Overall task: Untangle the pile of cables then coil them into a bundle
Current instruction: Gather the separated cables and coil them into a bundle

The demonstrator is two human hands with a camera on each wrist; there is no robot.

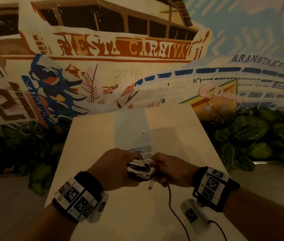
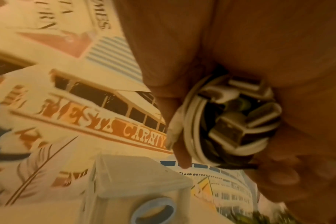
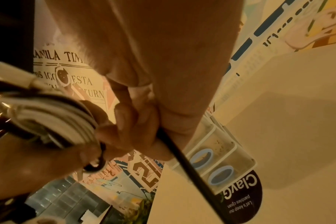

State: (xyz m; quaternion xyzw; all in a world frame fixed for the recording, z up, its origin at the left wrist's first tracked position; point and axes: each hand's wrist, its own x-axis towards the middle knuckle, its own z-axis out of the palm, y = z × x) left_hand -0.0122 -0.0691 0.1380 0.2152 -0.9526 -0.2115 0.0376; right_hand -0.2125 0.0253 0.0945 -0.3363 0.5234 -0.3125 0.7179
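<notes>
Both hands meet over the table (image 1: 103,214): the left hand (image 1: 115,168) grips the cable bundle (image 1: 140,169), the right hand (image 1: 171,169) pinches the loose black cable (image 1: 174,211) beside it. Coiling looks nearly finished; next, wrap that tail. Beyond the grip, the clear box (image 1: 132,129) seems empty.

Cable bundle (image 1: 140,169): smooth white and black plastic-sheathed cords; in the left wrist view, white plastic USB plugs (image 2: 228,128) with bare metal shells. Loose black cable (image 1: 176,213): matt, thin, rubbery sheath. Table (image 1: 137,214): pale, smooth, matt top, probably laminate. Storage box (image 1: 132,129): translucent, frosted plastic, slight sheen; blue plastic rings (image 3: 220,176) on its front. Wristbands (image 1: 212,185): black fabric straps carrying matt printed white marker tiles. Wall mural (image 1: 120,49): flat, matt painted surface.
</notes>
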